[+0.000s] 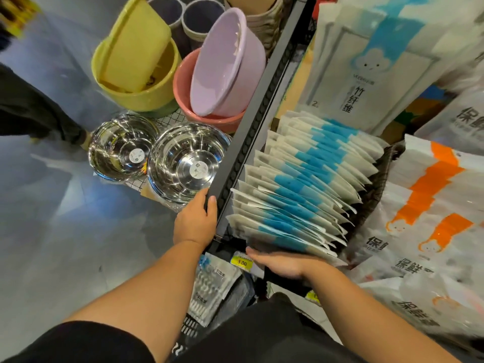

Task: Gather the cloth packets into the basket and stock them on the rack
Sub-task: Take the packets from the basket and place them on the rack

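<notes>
Head view is looking down on a shop rack [290, 43], where the cloth packets [301, 189] are standing on edge in one long, tightly filed row, their blue bands lining up from front to back. They are sitting inside a dark woven bin [387, 163] on the rack's shelf, with a yellow price tag [242, 262] just below the front of the row. The right hand [285, 263] is lying flat and open against the nearest packet, fingers straight and pointing left, pressing on the row and gripping nothing. The left hand [195, 221] is wrapping round the rack's black upright post [243, 142], thumb showing on its front face, seemingly steadying the person. Low in the frame a black plastic basket [188, 327] is peeking out beside the person's dark clothing. Most of it is hidden, so I cannot tell whether any packets are waiting inside. Left of the post, two steel bowls [183, 163], a lilac basin [225, 64] and a yellow bucket [136, 61] are sitting low down, and orange-printed bags [429, 205] are crowding the right.

Judging by the packed row, stocking is looking nearly finished: gathering seems done, and what is remaining is probably squaring the row up and checking the basket for leftovers
</notes>
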